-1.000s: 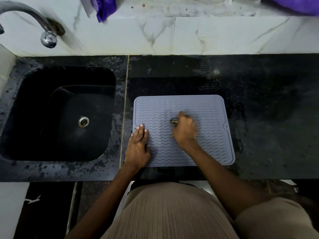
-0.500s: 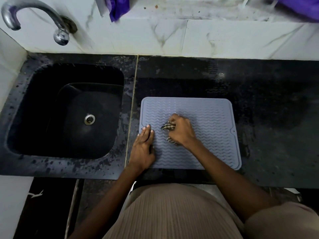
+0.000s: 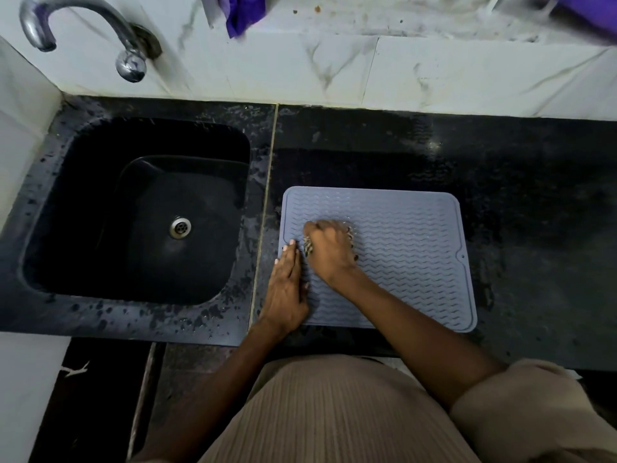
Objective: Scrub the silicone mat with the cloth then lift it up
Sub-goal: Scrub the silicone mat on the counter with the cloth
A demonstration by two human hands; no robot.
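Observation:
A grey silicone mat point(image 3: 410, 259) with a wavy ribbed surface lies flat on the black counter, right of the sink. My right hand point(image 3: 330, 252) grips a bunched, patterned cloth point(image 3: 307, 246) and presses it on the mat's left part; only bits of the cloth show past the fingers. My left hand point(image 3: 287, 285) rests flat with straight fingers on the mat's left edge, next to the right hand.
A black sink point(image 3: 100, 208) with a metal drain point(image 3: 180, 227) sits to the left, under a chrome tap point(image 3: 83, 25). The wet black counter point(image 3: 534, 202) runs to the right. White marble wall behind; purple cloth point(image 3: 243, 11) hangs on the ledge.
My right hand has moved the cloth leftward across the mat, close to my left hand. The left hand stays on the mat's left edge.

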